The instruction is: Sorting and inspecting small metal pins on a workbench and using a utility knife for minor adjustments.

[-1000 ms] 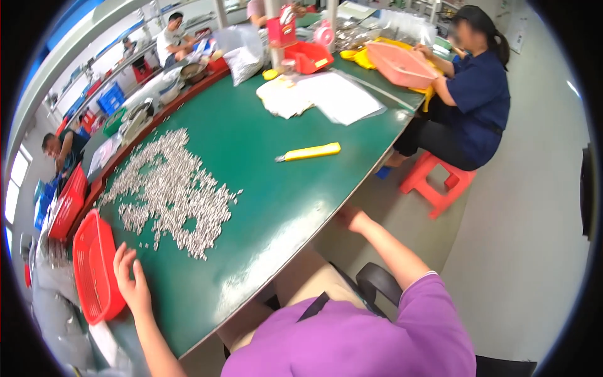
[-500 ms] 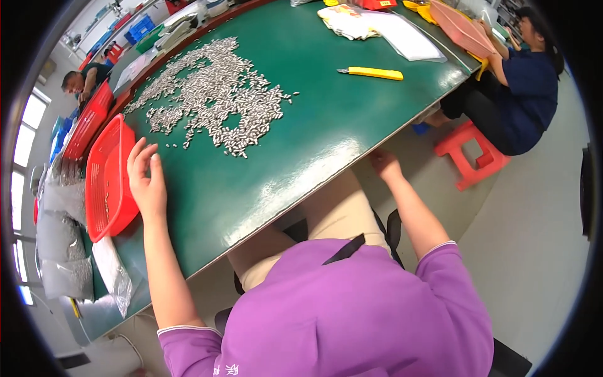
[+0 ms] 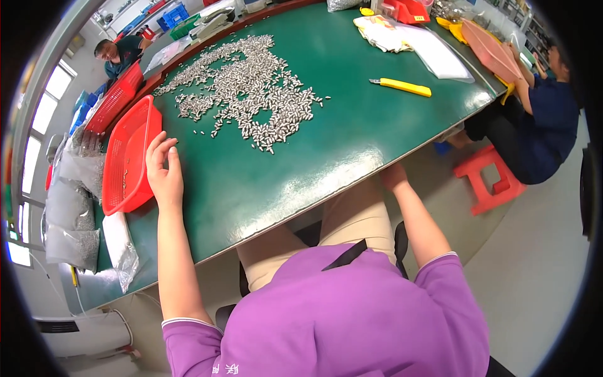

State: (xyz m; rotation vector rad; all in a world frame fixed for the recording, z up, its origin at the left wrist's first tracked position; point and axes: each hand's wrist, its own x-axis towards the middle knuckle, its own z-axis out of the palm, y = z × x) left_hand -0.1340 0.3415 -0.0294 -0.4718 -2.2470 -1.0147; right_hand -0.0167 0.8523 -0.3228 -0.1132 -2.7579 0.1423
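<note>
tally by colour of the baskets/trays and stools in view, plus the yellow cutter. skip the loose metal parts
Red mesh baskets: 2, one by the left hand at, one farther back
Pink trays: 1
Red stools: 1
Yellow utility knives: 1
Total: 5

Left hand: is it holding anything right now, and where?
Nothing. The left hand lies flat on the green table beside the red basket.
</note>
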